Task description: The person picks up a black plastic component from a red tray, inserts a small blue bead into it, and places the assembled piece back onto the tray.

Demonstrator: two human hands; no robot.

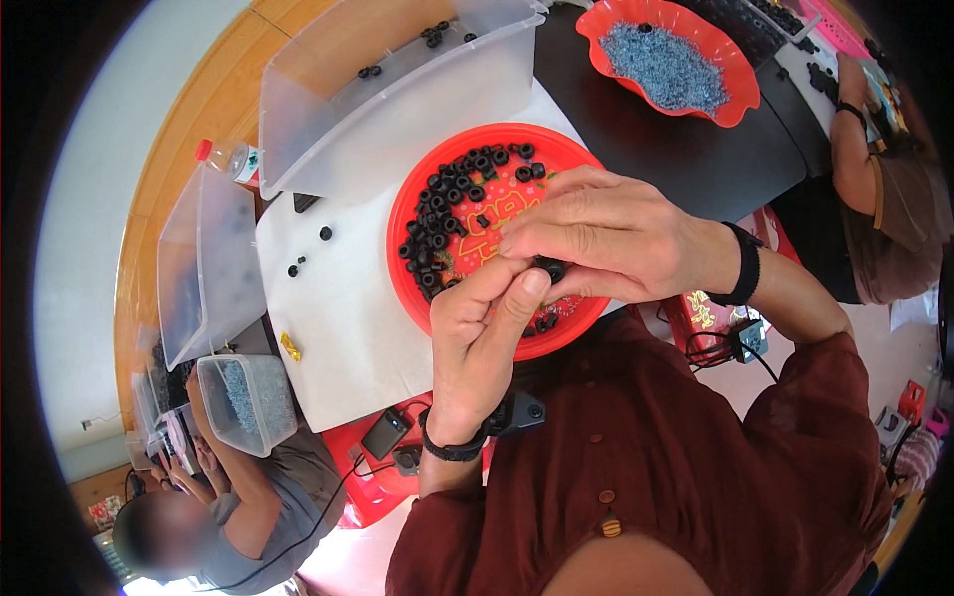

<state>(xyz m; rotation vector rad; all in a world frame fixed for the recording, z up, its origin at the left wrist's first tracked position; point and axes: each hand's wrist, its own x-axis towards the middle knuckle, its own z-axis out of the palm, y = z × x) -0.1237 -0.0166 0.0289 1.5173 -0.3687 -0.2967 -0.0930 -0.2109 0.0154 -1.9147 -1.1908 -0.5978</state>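
Over a round red tray (545,135), my left hand (482,343) and my right hand (621,243) meet, pinching a small black ring-like part (550,266) between thumbs and fingers. My fingers cover much of that part, so its full shape does not show. Many similar black parts (437,223), some with a visible hole, lie heaped along the tray's left and far side. A few more (545,323) sit by the near rim, below my hands. Printed yellow figures show on the tray's bottom.
A clear plastic bin (397,119) stands behind the tray. Loose black parts (325,233) and a yellow scrap (289,346) lie on the white tabletop (348,328). A wavy red bowl (737,94) holds silvery-blue small pieces. Other people work at left and right.
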